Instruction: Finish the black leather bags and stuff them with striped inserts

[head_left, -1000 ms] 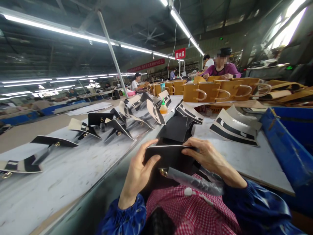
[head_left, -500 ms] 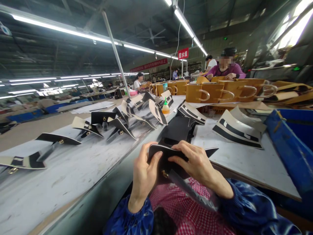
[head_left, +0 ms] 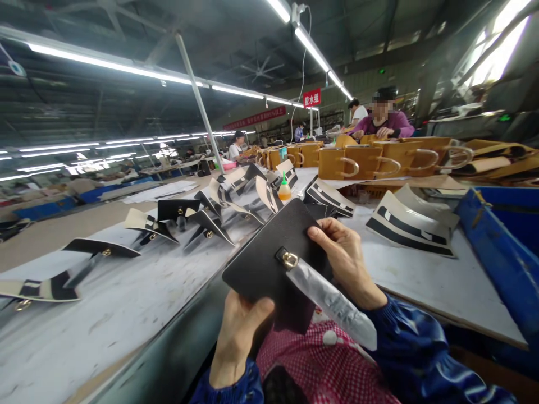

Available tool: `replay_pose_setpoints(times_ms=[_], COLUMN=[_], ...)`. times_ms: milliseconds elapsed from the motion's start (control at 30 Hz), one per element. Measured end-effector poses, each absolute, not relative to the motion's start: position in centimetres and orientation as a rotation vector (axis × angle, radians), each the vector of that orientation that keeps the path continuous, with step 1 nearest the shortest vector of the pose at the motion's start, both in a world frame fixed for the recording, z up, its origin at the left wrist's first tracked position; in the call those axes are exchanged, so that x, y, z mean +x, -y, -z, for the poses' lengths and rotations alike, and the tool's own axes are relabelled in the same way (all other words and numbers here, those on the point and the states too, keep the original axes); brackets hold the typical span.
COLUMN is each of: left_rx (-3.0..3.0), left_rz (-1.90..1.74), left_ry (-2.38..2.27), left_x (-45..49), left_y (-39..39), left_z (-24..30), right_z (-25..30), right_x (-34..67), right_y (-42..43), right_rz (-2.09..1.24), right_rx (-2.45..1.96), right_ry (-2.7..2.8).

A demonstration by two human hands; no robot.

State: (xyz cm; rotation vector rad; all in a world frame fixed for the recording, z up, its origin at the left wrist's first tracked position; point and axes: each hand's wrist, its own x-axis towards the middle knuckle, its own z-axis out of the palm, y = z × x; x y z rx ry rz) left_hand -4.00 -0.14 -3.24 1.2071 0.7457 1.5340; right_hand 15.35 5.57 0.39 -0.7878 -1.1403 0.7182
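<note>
Between my two hands is a black leather bag panel point(head_left: 261, 247), tilted with its smooth face toward me. A gold buckle point(head_left: 289, 259) is fixed near its middle, and a strap wrapped in grey plastic point(head_left: 332, 297) hangs from it toward my right sleeve. My left hand point(head_left: 242, 331) grips the lower left edge, thumb on the face and fingers hidden behind. At the right edge my right hand point(head_left: 345, 255) pinches the panel, thumb in front. Similar panels with gold hardware, such as a black panel point(head_left: 209, 227), lie on the white-covered table point(head_left: 138, 320) to the left.
A glue bottle point(head_left: 284, 189) with a green tip stands beyond the panel. Pale panels with black strips point(head_left: 410, 227) lie at right, beside a blue bin point(head_left: 497, 241). Several tan bags point(head_left: 362, 163) line the far table, where a person in purple point(head_left: 396, 122) works.
The panel was bent and held edge-on; now it is flattened out and turned face toward me. My left hand has moved down to its lower edge, and my right hand to its right edge.
</note>
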Motion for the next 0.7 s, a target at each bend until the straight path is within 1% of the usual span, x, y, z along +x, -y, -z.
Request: replay_pose_setpoints(times_ms=[100,200,267,333,467,533,567,633,700], left_rx=[1.201,1.208,1.233,1.270,1.347,1.359,1.356,1.331,1.301], left_rz=[-1.601,-1.796,-1.906,-1.961,-2.064,-2.079,-2.065,-2.021,-1.939], left_ry=[-0.890,-1.110,-1.247,-1.324,-1.406,-1.414,-1.399,-1.342,-1.235], left_x=[-2.6,-2.2,-2.4,-2.5,-2.3,-2.2,-2.2,-2.4,-2.8], left_y=[0.2,-0.3,-0.6,-0.6,-0.3,-0.1,-0.1,-0.1,-0.2], left_z=[3.2,3.3,3.4,3.5,3.5,3.5,3.6,3.7,3.9], right_z=[-0.4,-0.9,-1.1,-1.1,-0.4,-0.2,-0.2,-0.4,-0.5], right_x=[14.5,14.4,14.6,14.6,14.0,13.7,13.6,13.7,14.1], right_y=[-5.2,-4.5,-4.0,-3.5,-2.8,-2.5,-2.3,-2.0,-1.9], right_rz=[-0.691,-0.730,-0.681,-0.496,0.075,0.259,0.297,0.246,0.012], right_rx=[-0.773,-0.763,-0.800,-0.884,-0.960,-0.919,-0.891,-0.855,-0.858], right_ry=[1.151,1.228,1.338,1.478,1.557,1.534,1.523,1.501,1.465])
